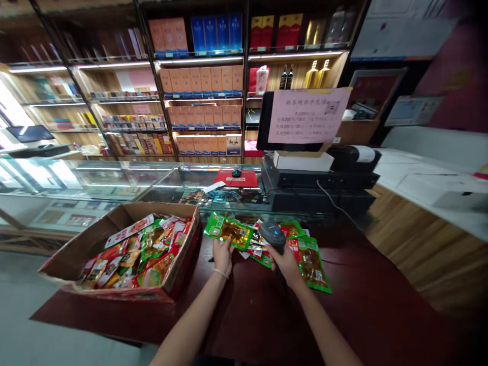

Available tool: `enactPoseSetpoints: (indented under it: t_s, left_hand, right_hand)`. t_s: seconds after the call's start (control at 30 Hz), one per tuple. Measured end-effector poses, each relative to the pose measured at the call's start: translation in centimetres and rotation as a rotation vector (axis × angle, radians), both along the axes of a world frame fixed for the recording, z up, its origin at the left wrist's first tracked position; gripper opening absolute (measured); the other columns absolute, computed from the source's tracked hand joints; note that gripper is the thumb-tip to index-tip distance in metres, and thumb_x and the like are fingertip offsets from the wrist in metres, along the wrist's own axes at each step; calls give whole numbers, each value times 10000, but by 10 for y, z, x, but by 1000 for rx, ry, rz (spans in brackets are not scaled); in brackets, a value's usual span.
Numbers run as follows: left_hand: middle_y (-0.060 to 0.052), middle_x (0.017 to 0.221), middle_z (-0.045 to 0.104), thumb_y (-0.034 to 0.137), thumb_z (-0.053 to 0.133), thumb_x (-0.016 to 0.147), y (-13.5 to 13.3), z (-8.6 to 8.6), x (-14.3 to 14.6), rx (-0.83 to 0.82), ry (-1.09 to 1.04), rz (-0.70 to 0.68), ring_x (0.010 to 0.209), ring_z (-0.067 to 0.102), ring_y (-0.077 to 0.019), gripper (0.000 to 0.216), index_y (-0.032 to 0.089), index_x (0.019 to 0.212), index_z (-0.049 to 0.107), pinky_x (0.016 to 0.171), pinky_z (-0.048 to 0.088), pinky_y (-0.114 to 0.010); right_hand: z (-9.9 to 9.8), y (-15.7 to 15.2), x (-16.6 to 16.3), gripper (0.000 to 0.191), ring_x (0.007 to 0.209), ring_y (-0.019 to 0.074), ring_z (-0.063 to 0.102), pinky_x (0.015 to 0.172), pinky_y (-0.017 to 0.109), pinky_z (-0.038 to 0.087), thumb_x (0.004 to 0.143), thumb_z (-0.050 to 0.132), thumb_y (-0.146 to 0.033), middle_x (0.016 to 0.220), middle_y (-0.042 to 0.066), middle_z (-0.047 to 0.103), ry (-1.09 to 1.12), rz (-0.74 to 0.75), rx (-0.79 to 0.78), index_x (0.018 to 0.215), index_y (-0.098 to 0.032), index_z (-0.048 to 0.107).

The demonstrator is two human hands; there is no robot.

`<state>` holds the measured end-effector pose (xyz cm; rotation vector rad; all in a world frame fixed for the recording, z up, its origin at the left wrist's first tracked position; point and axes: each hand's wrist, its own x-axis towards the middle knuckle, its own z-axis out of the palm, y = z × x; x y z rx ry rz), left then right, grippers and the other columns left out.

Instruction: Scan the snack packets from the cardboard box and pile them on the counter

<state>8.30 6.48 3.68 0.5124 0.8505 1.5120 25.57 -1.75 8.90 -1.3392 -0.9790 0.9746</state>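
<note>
My left hand [222, 255] pinches the near edge of a green snack packet [229, 230] and holds it just above the dark red counter [362, 305]. My right hand [286, 263] is closed round the handle of a black barcode scanner [272, 235], whose head is beside that packet. Under and around the scanner lie several more green and red snack packets [310, 262] in a loose pile.
An open cardboard box [76, 251] full of snack packets stands at the left on the counter. Behind are a glass display case [114, 178], a black till with a monitor [305, 122] and a pink notice, and lit shelves of boxes and bottles.
</note>
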Motion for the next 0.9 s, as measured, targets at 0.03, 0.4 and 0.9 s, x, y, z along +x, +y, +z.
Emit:
enactPoseSetpoints:
  t_s: [0.03,0.4,0.9]
  left_hand:
    - [20,827,635,221,773,648,1,-8,-1,-11,-5,-6,777,658,-117,368,206,861,474,712,540,-256]
    - [-11,960,672,207,763,697,13,-33,-13,-14,-72,-98,904,663,-129,345,213,953,532,830,529,-284]
    - [-14,889,668,246,790,672,7,-26,-6,-22,10,-136,828,664,-126,382,183,939,522,804,527,-279]
  right_hand:
    - [-4,-1,0,399,313,105,439,342,233,337,703,683,-544,459,-78,501,-8,27,-28,834,-212,506]
    - [-40,-16,-2,420,316,74,423,317,174,319,738,648,-521,496,-101,517,158,187,-210,964,-217,465]
    - [-36,-21,7,415,305,77,441,319,177,306,707,688,-536,474,-87,526,203,173,-220,831,-200,480]
